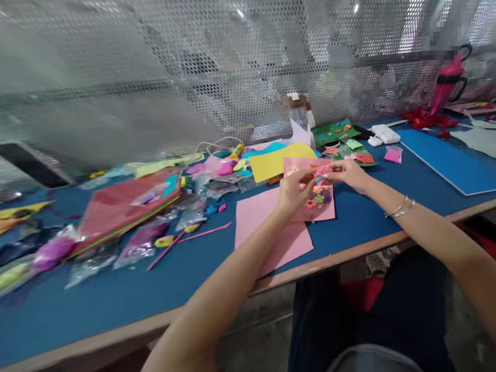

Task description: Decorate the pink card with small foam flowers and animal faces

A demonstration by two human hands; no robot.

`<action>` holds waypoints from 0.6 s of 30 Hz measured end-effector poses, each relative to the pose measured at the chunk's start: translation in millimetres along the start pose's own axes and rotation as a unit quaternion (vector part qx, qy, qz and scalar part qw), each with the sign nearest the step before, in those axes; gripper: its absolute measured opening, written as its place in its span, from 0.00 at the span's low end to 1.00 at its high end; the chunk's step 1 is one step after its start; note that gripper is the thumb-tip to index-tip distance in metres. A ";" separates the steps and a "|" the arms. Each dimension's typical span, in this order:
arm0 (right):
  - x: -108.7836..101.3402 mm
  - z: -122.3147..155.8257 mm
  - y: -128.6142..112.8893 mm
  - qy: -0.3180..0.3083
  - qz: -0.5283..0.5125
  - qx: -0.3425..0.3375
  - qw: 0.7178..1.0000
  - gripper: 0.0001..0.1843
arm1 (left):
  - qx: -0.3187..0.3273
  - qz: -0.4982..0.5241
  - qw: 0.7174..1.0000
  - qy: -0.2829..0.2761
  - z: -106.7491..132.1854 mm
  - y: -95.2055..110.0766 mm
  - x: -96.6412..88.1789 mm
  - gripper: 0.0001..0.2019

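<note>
Both hands meet over a pink sheet [328, 209] that bears several small clay flowers [319, 198] in pink, green, orange and dark colours. My left hand [292, 194] comes in from the left with thumb and fingers pinched at a small pink clay piece [323, 170]. From the right, my right hand [347, 174] pinches the same piece between thumb and fingertips. The fingers partly cover the piece, so its exact shape is unclear. Another pink sheet [258, 217] lies flat under the left forearm, partly beneath the decorated one.
Yellow paper [282, 161] lies behind the hands, near a jar [297, 108]. Clay bags, a red folder [124, 204] and pink sticks [205, 232] spread leftward. Rightward are a pink clay packet [393, 154], a white case [386, 134] and a blue board [451, 157]. Perforated metal stands behind.
</note>
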State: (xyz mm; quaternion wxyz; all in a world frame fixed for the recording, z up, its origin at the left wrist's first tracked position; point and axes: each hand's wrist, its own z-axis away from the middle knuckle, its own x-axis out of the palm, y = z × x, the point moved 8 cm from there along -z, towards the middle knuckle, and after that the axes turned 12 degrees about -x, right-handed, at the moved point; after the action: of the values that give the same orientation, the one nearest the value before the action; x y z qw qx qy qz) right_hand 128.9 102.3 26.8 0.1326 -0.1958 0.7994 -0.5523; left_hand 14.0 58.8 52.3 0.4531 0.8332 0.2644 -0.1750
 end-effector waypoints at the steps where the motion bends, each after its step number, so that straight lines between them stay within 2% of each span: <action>1: 0.1 0.8 2.5 0.001 -0.009 0.019 1.000 0.05 | 0.000 -0.002 1.000 0.004 0.4 0.3 -1.4 0.09; 6: 8.1 5.2 6.7 -0.045 -0.017 0.049 0.998 0.11 | 0.009 -0.010 1.000 0.014 1.4 -2.3 -1.6 0.07; 9: 17.8 7.1 2.1 -0.114 0.029 0.001 0.993 0.14 | 0.022 -0.008 1.000 0.021 1.5 -6.8 2.3 0.09; 12: 25.5 8.7 -0.6 -0.162 0.055 -0.032 0.985 0.18 | 0.058 -0.017 0.998 0.035 3.7 -3.9 4.9 0.16; 15: 26.9 8.6 -3.9 -0.173 0.077 -0.049 0.981 0.16 | 0.098 -0.043 0.994 0.003 7.7 6.2 12.4 0.17; 18: 25.0 8.7 -5.4 -0.181 0.111 -0.055 0.976 0.15 | 0.094 -0.054 0.994 -0.020 10.0 13.1 15.3 0.14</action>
State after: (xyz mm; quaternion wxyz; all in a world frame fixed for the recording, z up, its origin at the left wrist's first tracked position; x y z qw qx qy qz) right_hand 111.4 81.9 28.9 0.3245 -0.2092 0.8083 -0.4445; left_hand 33.6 48.8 47.6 0.3679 0.8530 0.2821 -0.2396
